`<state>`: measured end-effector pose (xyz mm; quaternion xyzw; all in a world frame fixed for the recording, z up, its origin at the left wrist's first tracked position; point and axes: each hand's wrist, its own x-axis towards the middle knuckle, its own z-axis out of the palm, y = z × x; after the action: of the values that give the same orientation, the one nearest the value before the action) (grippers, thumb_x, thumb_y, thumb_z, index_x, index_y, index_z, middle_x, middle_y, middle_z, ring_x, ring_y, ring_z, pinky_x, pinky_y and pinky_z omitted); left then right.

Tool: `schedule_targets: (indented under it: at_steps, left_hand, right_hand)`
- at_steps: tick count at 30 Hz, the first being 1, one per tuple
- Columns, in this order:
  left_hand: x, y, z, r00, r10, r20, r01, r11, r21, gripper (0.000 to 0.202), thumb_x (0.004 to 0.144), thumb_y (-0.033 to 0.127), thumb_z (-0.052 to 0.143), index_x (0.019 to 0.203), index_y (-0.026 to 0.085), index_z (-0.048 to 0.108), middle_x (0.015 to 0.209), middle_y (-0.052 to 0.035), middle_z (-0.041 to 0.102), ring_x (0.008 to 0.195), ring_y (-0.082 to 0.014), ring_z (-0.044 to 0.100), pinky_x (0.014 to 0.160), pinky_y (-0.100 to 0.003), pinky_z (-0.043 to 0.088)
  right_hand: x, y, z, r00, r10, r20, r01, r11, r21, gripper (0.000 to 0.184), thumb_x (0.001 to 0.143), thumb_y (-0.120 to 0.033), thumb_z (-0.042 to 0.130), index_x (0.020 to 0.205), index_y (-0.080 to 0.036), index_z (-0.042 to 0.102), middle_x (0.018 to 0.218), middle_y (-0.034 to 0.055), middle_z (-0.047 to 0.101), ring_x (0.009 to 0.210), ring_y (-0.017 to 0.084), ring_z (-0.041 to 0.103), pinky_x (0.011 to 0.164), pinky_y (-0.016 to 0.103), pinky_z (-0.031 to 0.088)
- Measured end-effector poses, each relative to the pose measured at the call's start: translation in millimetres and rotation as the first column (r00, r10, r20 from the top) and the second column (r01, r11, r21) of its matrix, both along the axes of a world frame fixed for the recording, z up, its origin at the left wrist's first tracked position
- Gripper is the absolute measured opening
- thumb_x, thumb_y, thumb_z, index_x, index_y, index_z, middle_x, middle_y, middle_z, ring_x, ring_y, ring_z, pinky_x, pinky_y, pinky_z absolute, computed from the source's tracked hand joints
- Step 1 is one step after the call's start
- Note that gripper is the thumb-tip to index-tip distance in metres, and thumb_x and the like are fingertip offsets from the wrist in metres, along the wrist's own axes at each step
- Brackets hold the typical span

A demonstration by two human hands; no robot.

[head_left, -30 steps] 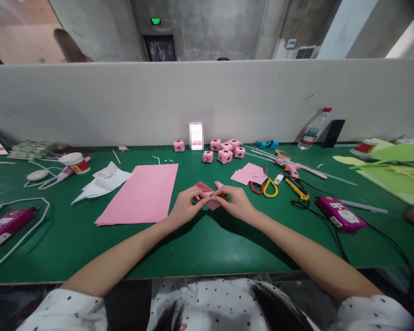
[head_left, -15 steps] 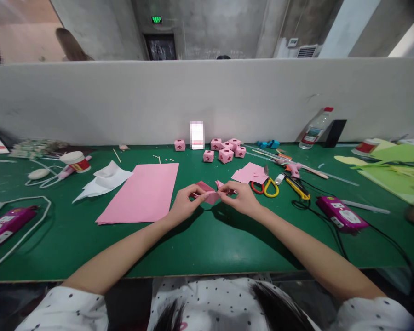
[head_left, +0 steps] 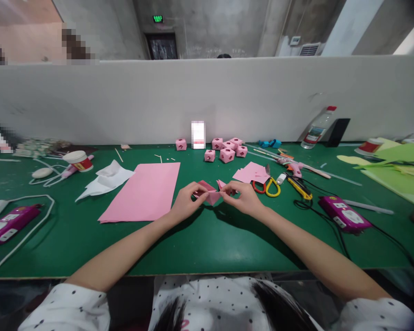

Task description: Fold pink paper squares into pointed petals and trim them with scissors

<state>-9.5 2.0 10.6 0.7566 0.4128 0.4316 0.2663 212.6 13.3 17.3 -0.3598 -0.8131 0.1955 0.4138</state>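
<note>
Over the middle of the green table, my left hand and my right hand both pinch a small folded pink paper piece, held just above the surface between them. The fingers of both hands are closed on its edges. Another folded pink piece lies just behind it. A large pink sheet lies flat to the left of my left hand. Several finished pink paper cubes stand at the back by the grey partition.
Small pink squares, scissors, a yellow cutter and a glue gun lie right of my hands. Purple power strips with cords sit at either side. White paper, a cup, a bottle and green sheets lie around.
Both hands have lifted the pink piece slightly and shifted a little away from me, reworking their pinch. The view has drifted a bit to the left.
</note>
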Motion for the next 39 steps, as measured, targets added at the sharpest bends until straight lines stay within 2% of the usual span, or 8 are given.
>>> schedule_targets:
  at_steps: [4, 8, 18, 27, 32, 36, 39]
  left_hand:
    - [1, -4, -0.4, 0.998, -0.027, -0.062, 0.034, 0.993, 0.115, 0.018, 0.088, 0.034, 0.058, 0.091, 0.021, 0.07, 0.095, -0.007, 0.07, 0.09, -0.0196, 0.062, 0.078, -0.03, 0.047]
    - [2, -5, -1.5, 0.988, -0.006, -0.152, 0.034, 0.984, 0.178, 0.017, 0.089, 0.034, 0.059, 0.088, 0.021, 0.069, 0.093, -0.0048, 0.072, 0.088, -0.019, 0.063, 0.083, -0.032, 0.042]
    - [2, -7, 0.7, 0.98, 0.013, -0.199, 0.026, 0.981, 0.192, 0.017, 0.092, 0.03, 0.053, 0.085, 0.021, 0.065, 0.089, -0.0036, 0.071, 0.088, -0.0191, 0.062, 0.082, -0.032, 0.039]
    - [-2, -2, -1.4, 0.988, 0.037, -0.153, -0.004, 0.978, 0.211, 0.015, 0.091, 0.028, 0.054, 0.087, 0.021, 0.066, 0.09, -0.0036, 0.07, 0.087, -0.019, 0.06, 0.08, -0.032, 0.039]
    - [-2, -1, -2.0, 0.987, 0.048, -0.155, -0.016, 0.979, 0.201, 0.019, 0.092, 0.031, 0.052, 0.085, 0.021, 0.066, 0.088, -0.0042, 0.07, 0.086, -0.0192, 0.06, 0.079, -0.032, 0.039]
    - [-1, -3, -2.6, 0.982, 0.036, -0.188, 0.01, 0.97, 0.243, 0.015, 0.092, 0.028, 0.053, 0.086, 0.02, 0.066, 0.089, -0.0043, 0.07, 0.086, -0.0187, 0.06, 0.079, -0.033, 0.039]
    - [-1, -6, -3.9, 0.97, 0.037, -0.239, 0.046, 0.942, 0.333, 0.013, 0.092, 0.027, 0.055, 0.088, 0.02, 0.065, 0.089, -0.0042, 0.069, 0.087, -0.0184, 0.059, 0.08, -0.034, 0.039]
  right_hand:
    - [-4, -5, -0.6, 0.997, 0.062, 0.04, -0.062, 0.998, 0.01, 0.015, 0.086, -0.031, 0.059, 0.086, -0.02, 0.069, 0.074, 0.0027, 0.067, 0.066, 0.015, 0.059, 0.065, 0.027, 0.045]
    - [-5, -6, -2.1, 0.993, 0.089, 0.077, -0.093, 0.995, 0.048, 0.014, 0.088, -0.029, 0.058, 0.088, -0.02, 0.068, 0.075, 0.0031, 0.066, 0.068, 0.015, 0.061, 0.066, 0.027, 0.046]
    - [-6, -5, -3.9, 0.987, 0.075, 0.143, -0.094, 0.987, 0.133, 0.013, 0.089, -0.029, 0.057, 0.092, -0.021, 0.067, 0.082, 0.0058, 0.068, 0.074, 0.018, 0.062, 0.07, 0.03, 0.047]
    - [0, -4, 3.4, 0.995, 0.075, 0.07, -0.082, 0.991, 0.103, 0.013, 0.089, -0.029, 0.056, 0.089, -0.021, 0.067, 0.078, 0.0039, 0.066, 0.071, 0.016, 0.061, 0.069, 0.029, 0.047]
    - [1, -3, 4.4, 1.0, -0.011, 0.007, 0.011, 0.995, 0.104, 0.015, 0.089, -0.029, 0.054, 0.084, -0.02, 0.065, 0.075, 0.0033, 0.065, 0.068, 0.016, 0.058, 0.065, 0.028, 0.045]
    - [-3, -6, 2.5, 0.997, 0.051, 0.052, -0.055, 0.995, 0.081, 0.012, 0.087, -0.027, 0.057, 0.092, -0.02, 0.065, 0.083, 0.0041, 0.068, 0.075, 0.017, 0.061, 0.07, 0.028, 0.047]
    - [-10, -8, -1.8, 0.99, 0.104, 0.09, -0.112, 0.99, 0.088, 0.012, 0.085, -0.026, 0.06, 0.095, -0.02, 0.065, 0.088, 0.0043, 0.069, 0.082, 0.018, 0.063, 0.075, 0.03, 0.049]
